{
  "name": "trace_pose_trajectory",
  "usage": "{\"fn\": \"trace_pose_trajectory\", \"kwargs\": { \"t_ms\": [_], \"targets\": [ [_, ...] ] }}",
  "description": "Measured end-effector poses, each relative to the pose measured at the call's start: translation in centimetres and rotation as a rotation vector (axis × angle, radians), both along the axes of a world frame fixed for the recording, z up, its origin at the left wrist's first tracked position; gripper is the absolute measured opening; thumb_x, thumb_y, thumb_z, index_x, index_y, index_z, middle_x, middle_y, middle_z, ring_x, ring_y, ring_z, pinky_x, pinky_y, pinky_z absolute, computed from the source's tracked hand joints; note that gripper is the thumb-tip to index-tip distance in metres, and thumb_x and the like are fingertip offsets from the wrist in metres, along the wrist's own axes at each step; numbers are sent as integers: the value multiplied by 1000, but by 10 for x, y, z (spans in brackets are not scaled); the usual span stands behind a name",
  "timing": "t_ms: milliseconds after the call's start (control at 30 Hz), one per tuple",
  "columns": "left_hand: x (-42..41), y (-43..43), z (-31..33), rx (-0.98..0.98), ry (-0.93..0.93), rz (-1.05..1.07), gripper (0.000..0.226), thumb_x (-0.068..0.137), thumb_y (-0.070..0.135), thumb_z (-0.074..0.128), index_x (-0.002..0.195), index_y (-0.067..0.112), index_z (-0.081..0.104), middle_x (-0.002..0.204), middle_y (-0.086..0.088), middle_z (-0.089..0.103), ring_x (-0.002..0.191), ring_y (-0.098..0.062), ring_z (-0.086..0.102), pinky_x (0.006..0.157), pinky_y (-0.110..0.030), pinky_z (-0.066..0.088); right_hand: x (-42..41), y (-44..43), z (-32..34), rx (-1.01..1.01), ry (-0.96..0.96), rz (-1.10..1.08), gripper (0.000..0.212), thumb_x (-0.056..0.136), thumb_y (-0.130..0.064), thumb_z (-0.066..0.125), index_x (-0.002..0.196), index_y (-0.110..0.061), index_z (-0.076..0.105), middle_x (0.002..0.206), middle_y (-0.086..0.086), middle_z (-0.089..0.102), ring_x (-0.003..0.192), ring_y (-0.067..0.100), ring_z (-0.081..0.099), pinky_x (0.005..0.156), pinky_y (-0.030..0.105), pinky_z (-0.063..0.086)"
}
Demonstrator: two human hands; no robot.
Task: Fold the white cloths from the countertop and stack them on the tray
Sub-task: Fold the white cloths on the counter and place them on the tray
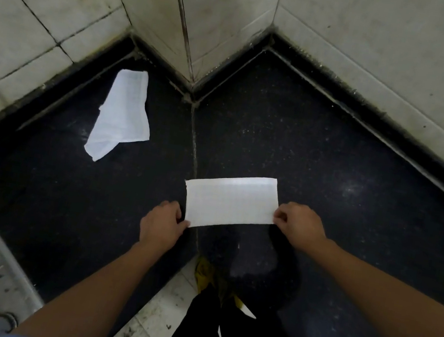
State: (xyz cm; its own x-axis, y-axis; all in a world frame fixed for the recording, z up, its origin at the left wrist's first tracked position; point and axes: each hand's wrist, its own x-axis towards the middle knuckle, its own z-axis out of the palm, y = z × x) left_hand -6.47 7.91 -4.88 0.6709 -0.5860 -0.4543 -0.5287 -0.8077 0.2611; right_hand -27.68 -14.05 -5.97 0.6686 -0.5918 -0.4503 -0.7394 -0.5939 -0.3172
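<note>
Head view: my left hand (pixel 161 226) and right hand (pixel 298 225) pinch the cloth (pixel 231 202) at the countertop (pixel 334 157) front edge; crosswise fold likely next.

No text, label, brand or number can be read. The only hint of lettering is a few pale marks on the black trouser leg (pixel 193 334), well below the folded white cloth (pixel 231 201) and near the bottom edge of the view. They are too blurred to make out.
</note>
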Motion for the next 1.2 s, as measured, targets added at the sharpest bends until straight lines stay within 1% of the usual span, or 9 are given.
{"fn": "trace_pose_trajectory", "kwargs": {
  "t_ms": [133, 233, 300, 467, 633, 867, 1000, 1100, 1200],
  "targets": [
    [6, -9, -2, -161, -159, -346, 24, 88, 22, 61, 111, 13, 62, 117, -5, 52, 108, -24, 50, 81, -37, 48, 13, -8, 5, -85, -51, -103, 16, 91, -28, 58, 101, -18, 66, 102, 3, 64, 88, 22, 62, 72, 32, 48],
    [9, -23, -2, -49, -151, -568, 45, 93, 26, 54, 137, 16, 47, 150, -9, 33, 137, -28, 31, 107, -41, 33, 31, -2, 4, -119, -78, -38, 22, 93, -28, 54, 107, -17, 68, 111, 5, 60, 96, 25, 60, 77, 36, 50],
    [15, -26, -3, 63, -120, -613, 56, 94, 30, 53, 146, 18, 34, 159, -7, 14, 146, -25, 12, 114, -41, 22, 35, 4, -2, -110, -48, 37, 25, 95, -27, 52, 111, -16, 68, 115, 6, 58, 102, 25, 57, 81, 38, 52],
    [23, -19, -6, 119, -69, -609, 64, 95, 33, 52, 150, 20, 22, 161, -2, -2, 148, -19, -4, 118, -40, 15, 30, -1, -4, -88, -5, -168, 23, 92, -33, 59, 101, -13, 67, 110, 8, 56, 95, 26, 58, 79, 38, 51],
    [24, -20, -7, 106, -45, -601, 65, 95, 33, 52, 151, 20, 21, 161, -1, -4, 148, -18, -5, 118, -40, 15, 53, 2, 3, -45, 85, -369, 39, 85, -38, 67, 110, -9, 61, 107, 10, 64, 94, 29, 63, 75, 37, 51],
    [23, -17, -13, 86, -34, -574, 65, 95, 31, 53, 150, 19, 22, 161, 0, -5, 148, -17, -7, 117, -41, 18, 73, -6, 4, 319, 39, -757, 30, 79, -22, 72, 97, -2, 59, 95, 10, 61, 81, 25, 58, 66, 31, 48],
    [24, -17, -15, 85, -41, -585, 66, 94, 31, 55, 150, 19, 22, 161, 0, -5, 148, -18, -6, 117, -41, 19, 67, -10, 10, 633, -117, -997, 33, 77, -6, 70, 107, 2, 60, 101, 15, 64, 88, 29, 63, 67, 40, 55],
    [25, -17, -16, 86, -39, -588, 67, 94, 31, 54, 150, 19, 21, 161, 0, -5, 148, -18, -6, 118, -41, 19, 61, -16, 18, 792, -155, -1040, 30, 80, -4, 70, 108, -1, 60, 103, 14, 66, 89, 27, 64, 62, 36, 53],
    [25, -19, -14, 87, -37, -591, 66, 95, 32, 54, 150, 19, 21, 161, 0, -5, 148, -18, -6, 118, -41, 18, 58, -17, 24, 795, -200, -1019, 27, 81, -10, 72, 106, -7, 64, 106, 11, 67, 95, 25, 64, 70, 36, 53]
  ]
}}
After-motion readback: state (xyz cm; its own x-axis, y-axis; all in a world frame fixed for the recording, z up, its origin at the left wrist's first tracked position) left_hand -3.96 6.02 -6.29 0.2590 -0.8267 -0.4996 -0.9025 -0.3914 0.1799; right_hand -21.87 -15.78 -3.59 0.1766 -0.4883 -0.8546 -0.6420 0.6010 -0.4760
